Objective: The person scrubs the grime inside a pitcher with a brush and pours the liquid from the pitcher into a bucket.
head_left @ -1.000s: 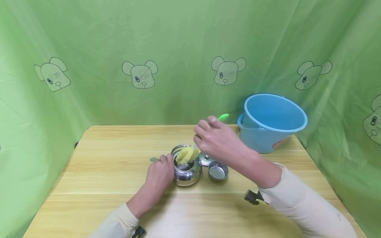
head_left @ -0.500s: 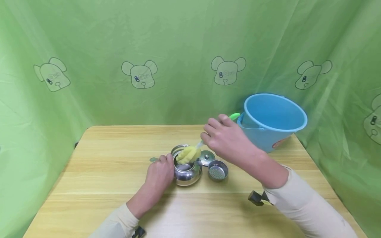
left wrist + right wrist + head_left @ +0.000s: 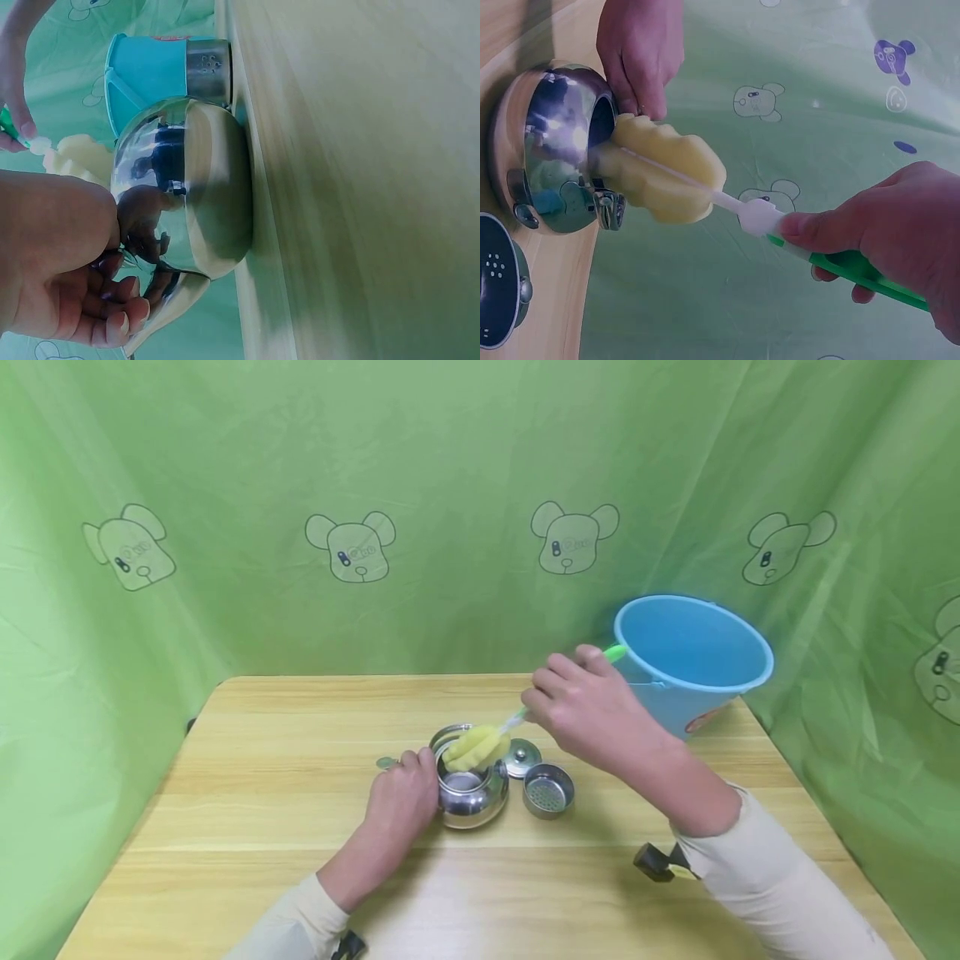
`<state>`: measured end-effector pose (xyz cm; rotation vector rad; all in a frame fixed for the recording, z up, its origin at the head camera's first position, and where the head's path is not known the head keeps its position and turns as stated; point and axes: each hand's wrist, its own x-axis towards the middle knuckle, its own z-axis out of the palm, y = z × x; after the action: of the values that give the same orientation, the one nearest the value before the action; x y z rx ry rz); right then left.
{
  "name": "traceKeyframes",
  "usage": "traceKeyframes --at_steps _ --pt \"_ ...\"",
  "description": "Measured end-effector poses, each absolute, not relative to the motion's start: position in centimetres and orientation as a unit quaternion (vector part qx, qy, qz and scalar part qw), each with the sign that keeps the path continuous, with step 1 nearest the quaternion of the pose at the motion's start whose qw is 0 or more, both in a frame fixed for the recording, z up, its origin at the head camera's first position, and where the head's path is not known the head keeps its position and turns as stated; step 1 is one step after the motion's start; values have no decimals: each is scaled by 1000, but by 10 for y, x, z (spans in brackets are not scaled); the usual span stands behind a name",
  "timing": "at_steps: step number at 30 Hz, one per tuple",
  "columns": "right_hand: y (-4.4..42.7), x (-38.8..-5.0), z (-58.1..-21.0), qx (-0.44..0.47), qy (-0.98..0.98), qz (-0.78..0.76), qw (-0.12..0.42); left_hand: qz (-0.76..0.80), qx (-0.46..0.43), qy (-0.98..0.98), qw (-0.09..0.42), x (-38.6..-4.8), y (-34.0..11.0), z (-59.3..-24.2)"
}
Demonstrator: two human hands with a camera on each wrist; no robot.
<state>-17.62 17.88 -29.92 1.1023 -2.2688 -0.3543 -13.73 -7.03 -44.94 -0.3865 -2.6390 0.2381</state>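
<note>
A shiny steel teapot (image 3: 471, 806) stands uncovered on the table, its mouth upward. Its left side, close to the rim, is gripped by my left hand (image 3: 402, 797); the fingers curl in near the spout (image 3: 169, 307) in the left wrist view. My right hand (image 3: 592, 706) holds the green handle (image 3: 859, 274) of a sponge bottle brush, thumb along it. The brush's yellow sponge head (image 3: 667, 169) slants into the teapot's mouth, with its lower end hidden inside. Right of the pot lie its round lid (image 3: 521, 758) and a perforated steel strainer cup (image 3: 548, 792).
A blue bucket (image 3: 660, 702) stands at the table's back right corner, just behind my right hand. Green curtain (image 3: 465, 460) with bear drawings hangs around the back and sides. The wooden table (image 3: 247, 810) extends to the left and front.
My right hand has moved right and slightly up toward the bucket, tilting the brush lower and drawing its sponge partly out. My left hand and the teapot stay in place.
</note>
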Motion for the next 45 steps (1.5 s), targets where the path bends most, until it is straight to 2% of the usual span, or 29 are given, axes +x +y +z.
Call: traceKeyframes --at_steps 7,17,34,45 --pt "187 -181 -306 418 -842 -88 329 85 -140 -960 226 -137 -70 -448" --pt "200 -186 -315 393 -865 -42 310 82 -138 -961 226 -137 -70 -448" --pt "216 -191 -333 372 -865 -30 335 78 -141 -962 219 -137 -71 -448" --pt "230 -191 -347 355 -874 -6 332 83 -144 -956 242 -137 -71 -450"
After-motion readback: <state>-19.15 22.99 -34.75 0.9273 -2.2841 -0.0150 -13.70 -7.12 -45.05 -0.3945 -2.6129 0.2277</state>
